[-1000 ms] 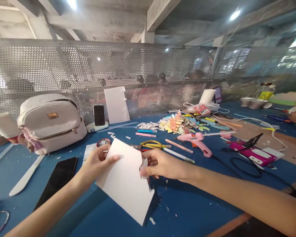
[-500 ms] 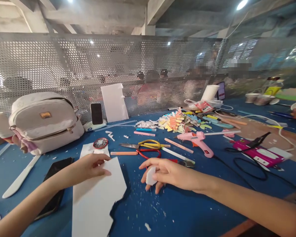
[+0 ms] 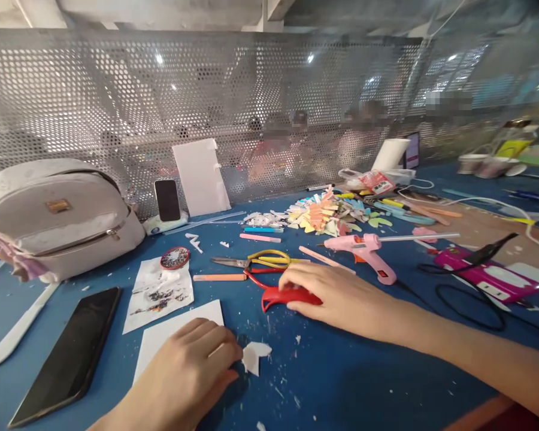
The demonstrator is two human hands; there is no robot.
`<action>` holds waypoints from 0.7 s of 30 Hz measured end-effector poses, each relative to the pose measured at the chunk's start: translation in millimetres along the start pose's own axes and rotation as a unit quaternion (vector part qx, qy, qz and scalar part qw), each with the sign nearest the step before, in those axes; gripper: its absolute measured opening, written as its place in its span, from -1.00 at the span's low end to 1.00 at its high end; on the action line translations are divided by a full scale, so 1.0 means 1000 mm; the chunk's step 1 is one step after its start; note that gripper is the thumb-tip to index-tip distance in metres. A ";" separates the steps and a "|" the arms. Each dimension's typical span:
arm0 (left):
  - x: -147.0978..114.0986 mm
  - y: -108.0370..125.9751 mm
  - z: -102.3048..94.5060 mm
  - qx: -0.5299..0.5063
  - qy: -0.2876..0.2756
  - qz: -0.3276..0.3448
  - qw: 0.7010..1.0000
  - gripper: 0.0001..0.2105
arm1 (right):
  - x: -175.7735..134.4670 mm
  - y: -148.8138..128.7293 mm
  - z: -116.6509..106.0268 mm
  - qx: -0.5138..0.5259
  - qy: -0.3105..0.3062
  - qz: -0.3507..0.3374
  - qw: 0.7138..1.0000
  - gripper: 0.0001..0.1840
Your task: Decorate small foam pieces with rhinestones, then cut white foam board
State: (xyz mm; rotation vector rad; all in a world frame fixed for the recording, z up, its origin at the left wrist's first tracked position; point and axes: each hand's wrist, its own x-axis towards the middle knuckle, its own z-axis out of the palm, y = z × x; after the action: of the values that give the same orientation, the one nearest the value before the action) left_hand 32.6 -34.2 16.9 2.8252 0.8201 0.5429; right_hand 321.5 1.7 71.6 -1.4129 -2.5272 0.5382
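Observation:
My right hand (image 3: 327, 290) is closed over a red-handled tool (image 3: 284, 297) lying on the blue table; its working end is hidden under the hand. My left hand (image 3: 195, 362) has curled fingers, with a small white cut piece (image 3: 253, 358) at the fingertips. Under and behind that hand lies a white sheet (image 3: 209, 312), partly covered. Just beyond the right hand are scissors (image 3: 233, 261) with yellow and red handles.
A pink glue gun (image 3: 363, 248) lies at right, its cord near a magenta power strip (image 3: 480, 275). Coloured scraps (image 3: 318, 212) are heaped behind. At left are a black phone (image 3: 69, 353), a white knife (image 3: 22, 326) and a pale backpack (image 3: 63, 221).
The small white piece has gone from my right hand to my left fingertips. My right hand has moved onto the red-handled tool. My left hand and the white sheet have shifted nearer.

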 end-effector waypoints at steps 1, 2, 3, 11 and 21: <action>-0.001 -0.001 0.005 -0.011 0.001 -0.005 1.000 -0.89 | 0.001 0.005 0.002 -0.064 0.024 0.012 0.998 -0.84; -0.001 -0.002 0.009 -0.018 0.002 -0.007 1.000 -0.89 | 0.001 0.011 0.005 -0.112 0.031 0.022 0.993 -0.77; -0.001 -0.003 0.012 -0.023 0.003 -0.007 1.000 -0.89 | 0.001 0.016 0.008 -0.145 0.025 0.029 0.989 -0.74; 0.013 0.010 0.013 0.019 0.042 0.033 0.998 -0.81 | -0.005 0.024 0.003 -0.013 0.050 0.020 0.998 -0.90; 0.003 0.003 0.029 0.037 0.090 0.016 0.995 -0.64 | -0.003 0.012 0.044 0.264 0.128 -0.222 0.930 -0.80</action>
State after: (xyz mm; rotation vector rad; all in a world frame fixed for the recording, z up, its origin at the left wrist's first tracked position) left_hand 47.5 -36.1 -8.4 2.8930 0.8416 0.7981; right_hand 317.2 -5.3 26.6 -0.6470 -2.1571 0.8015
